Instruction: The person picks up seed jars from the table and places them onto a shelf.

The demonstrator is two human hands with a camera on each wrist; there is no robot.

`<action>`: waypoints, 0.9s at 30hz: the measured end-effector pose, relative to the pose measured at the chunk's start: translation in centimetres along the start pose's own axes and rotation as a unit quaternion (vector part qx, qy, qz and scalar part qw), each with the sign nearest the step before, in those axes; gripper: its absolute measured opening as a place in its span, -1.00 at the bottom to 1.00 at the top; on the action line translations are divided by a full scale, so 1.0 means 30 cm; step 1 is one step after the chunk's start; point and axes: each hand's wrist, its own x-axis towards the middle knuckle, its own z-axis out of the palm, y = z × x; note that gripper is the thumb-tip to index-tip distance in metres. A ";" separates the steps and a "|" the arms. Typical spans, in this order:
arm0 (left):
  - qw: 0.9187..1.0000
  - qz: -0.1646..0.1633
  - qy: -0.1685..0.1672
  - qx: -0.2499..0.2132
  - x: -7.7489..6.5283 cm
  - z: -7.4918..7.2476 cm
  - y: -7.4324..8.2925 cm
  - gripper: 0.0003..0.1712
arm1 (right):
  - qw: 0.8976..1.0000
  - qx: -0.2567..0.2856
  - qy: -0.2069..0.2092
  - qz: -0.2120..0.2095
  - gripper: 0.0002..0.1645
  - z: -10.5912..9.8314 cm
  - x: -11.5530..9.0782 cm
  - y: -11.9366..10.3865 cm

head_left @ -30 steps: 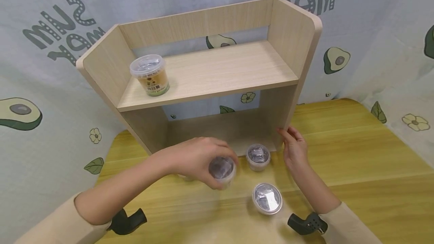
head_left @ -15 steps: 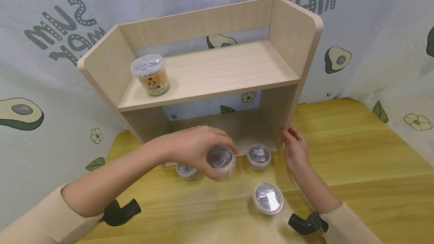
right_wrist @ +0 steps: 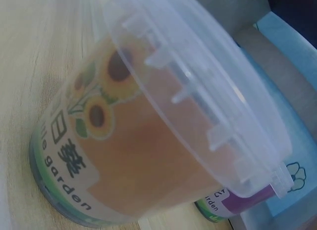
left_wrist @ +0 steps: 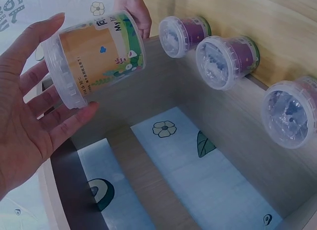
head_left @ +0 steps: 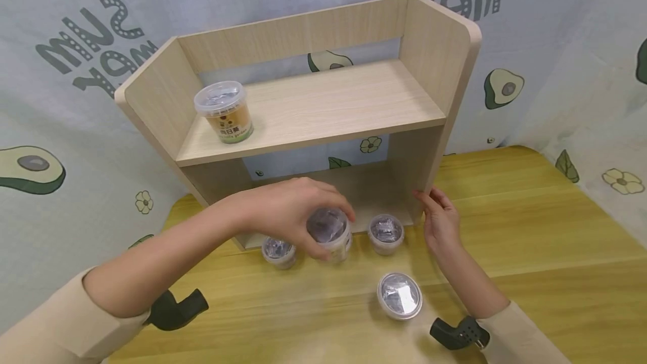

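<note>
My left hand [head_left: 298, 206] grips a clear-lidded plastic cup [left_wrist: 101, 59] by its lid, in front of the shelf's lower compartment and above the table. An orange label wraps that cup. At the right, my right hand [head_left: 441, 223] holds the lower front edge of the wooden shelf unit's [head_left: 440, 122] side panel. In the left wrist view, three purple-labelled cups [left_wrist: 242, 59] stand in a row along the shelf's front; in the head view the middle one is mostly behind the held cup. A sunflower-labelled cup [right_wrist: 129, 126] stands near my right hand, on the table.
On the upper shelf [head_left: 323, 100], at its left end, stands another orange-labelled cup [head_left: 224, 112]. The unit rests on a yellow wood-grain table [head_left: 520, 229]. Behind it hangs a pale cloth [head_left: 546, 32] printed with avocados and flowers.
My left hand has moved the cup up and slightly away, toward the shelf. The purple-labelled cup at the left has come into view below my wrist. My right hand stays still.
</note>
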 end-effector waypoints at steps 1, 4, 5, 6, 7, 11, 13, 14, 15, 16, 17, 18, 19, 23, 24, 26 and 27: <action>1.000 -0.001 0.000 0.000 0.001 -0.004 0.000 -0.41 | 1.000 -0.001 0.001 0.000 -0.70 0.000 0.000 0.000; 1.000 -0.006 0.000 0.003 0.004 -0.024 0.005 -0.42 | 1.000 0.002 0.006 0.004 -0.71 -0.002 -0.001 -0.001; 1.000 -0.007 0.000 0.005 0.005 -0.032 0.008 -0.43 | 1.000 0.000 0.007 0.004 -0.71 -0.002 -0.002 -0.002; 1.000 -0.008 0.001 0.007 0.006 -0.042 0.011 -0.43 | 1.000 -0.001 0.008 0.005 -0.71 -0.002 -0.002 -0.002; 1.000 -0.008 0.002 0.009 0.007 -0.051 0.015 -0.43 | 1.000 -0.002 0.009 0.005 -0.70 -0.002 -0.001 -0.003; 1.000 -0.003 0.009 0.021 0.009 -0.092 0.030 -0.44 | 1.000 -0.009 0.007 0.006 -0.70 0.000 -0.002 -0.004; 1.000 0.001 0.013 0.024 0.011 -0.113 0.037 -0.43 | 1.000 -0.009 0.005 0.007 -0.70 0.000 -0.002 -0.004; 1.000 0.002 0.015 0.025 0.012 -0.122 0.039 -0.42 | 1.000 -0.010 0.005 0.007 -0.70 0.000 -0.003 -0.003; 1.000 0.001 0.015 0.024 0.014 -0.130 0.041 -0.42 | 1.000 -0.010 0.005 0.006 -0.70 -0.001 -0.003 -0.003; 1.000 0.000 0.015 0.022 0.015 -0.137 0.042 -0.41 | 1.000 -0.004 0.007 0.008 -0.70 -0.001 -0.003 -0.003; 1.000 0.000 0.014 0.019 0.017 -0.143 0.044 -0.41 | 1.000 -0.006 0.008 0.007 -0.70 -0.001 -0.004 -0.003; 1.000 -0.002 0.014 0.016 0.018 -0.149 0.044 -0.41 | 1.000 -0.005 0.007 0.007 -0.70 -0.002 -0.004 -0.003; 1.000 -0.004 0.012 0.014 0.019 -0.152 0.045 -0.40 | 1.000 -0.007 0.008 0.005 -0.71 -0.002 -0.004 -0.002; 1.000 -0.001 0.010 0.006 0.024 -0.163 0.047 -0.40 | 1.000 -0.006 0.007 0.003 -0.71 -0.003 -0.003 -0.001; 1.000 -0.001 0.009 0.004 0.024 -0.166 0.046 -0.40 | 1.000 -0.003 0.006 0.003 -0.71 -0.004 -0.002 -0.001; 1.000 0.000 0.011 0.000 0.025 -0.175 0.047 -0.39 | 1.000 0.000 0.005 0.003 -0.71 -0.004 0.000 0.000; 1.000 0.000 0.012 -0.001 0.025 -0.181 0.048 -0.39 | 1.000 0.000 0.005 0.003 -0.71 -0.005 0.001 0.001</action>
